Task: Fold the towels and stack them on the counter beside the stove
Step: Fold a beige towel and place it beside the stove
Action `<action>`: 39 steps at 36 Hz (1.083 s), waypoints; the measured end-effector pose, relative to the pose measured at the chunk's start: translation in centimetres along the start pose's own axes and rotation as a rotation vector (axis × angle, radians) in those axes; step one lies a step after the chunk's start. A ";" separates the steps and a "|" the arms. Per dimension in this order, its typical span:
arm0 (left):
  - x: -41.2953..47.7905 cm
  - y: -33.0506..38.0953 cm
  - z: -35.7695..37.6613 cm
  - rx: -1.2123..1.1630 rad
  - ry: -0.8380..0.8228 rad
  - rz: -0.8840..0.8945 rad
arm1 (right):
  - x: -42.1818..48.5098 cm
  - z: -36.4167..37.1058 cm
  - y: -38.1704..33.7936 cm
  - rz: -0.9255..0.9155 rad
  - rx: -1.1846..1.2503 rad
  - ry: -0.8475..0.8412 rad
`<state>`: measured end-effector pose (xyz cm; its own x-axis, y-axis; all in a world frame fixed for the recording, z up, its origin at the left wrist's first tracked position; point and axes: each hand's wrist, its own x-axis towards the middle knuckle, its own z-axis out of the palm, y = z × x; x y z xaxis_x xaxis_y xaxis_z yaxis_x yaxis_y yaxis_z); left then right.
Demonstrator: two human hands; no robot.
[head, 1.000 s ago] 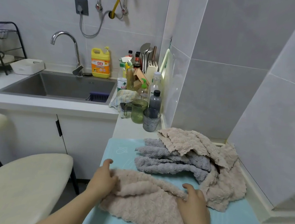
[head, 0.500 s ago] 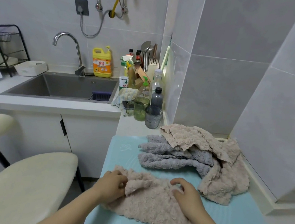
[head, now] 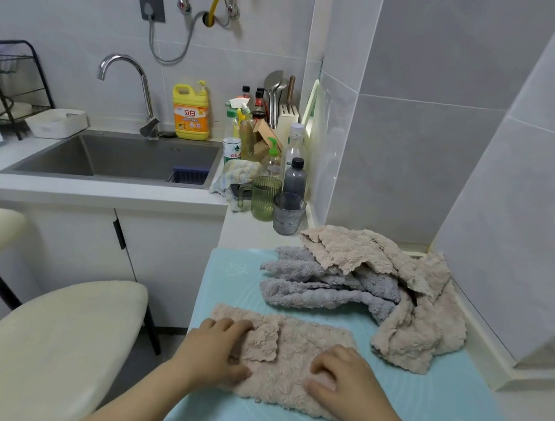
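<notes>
Beige towel (head: 303,360) spread flat on the near part of the blue mat (head: 426,411), under both hands.

The left hand (head: 217,349) lies flat on its left end beside a small turned-over flap. The right hand (head: 345,380) sits near the middle with fingers bent, tips on the pile — whether it pinches cloth I cannot tell. The towel's left edge reaches the mat's left border. Bare mat shows to the right and nearest. Just beyond lies a heap — grey towel (head: 322,295) under rumpled beige towels (head: 423,327) against the right wall kerb (head: 485,356).
</notes>
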<state>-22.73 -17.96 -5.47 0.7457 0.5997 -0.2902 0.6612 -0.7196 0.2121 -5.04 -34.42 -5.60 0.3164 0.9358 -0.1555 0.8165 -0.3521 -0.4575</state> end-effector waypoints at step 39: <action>-2.0 0.4 -0.2 -0.626 0.290 -0.152 | -3.5 -1.7 1.2 0.240 0.327 -0.096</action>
<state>-23.96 -19.31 -4.60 0.5750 0.8097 -0.1171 0.6177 -0.3358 0.7111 -4.33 -38.13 -4.18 0.4202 0.8305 -0.3656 0.5235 -0.5509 -0.6499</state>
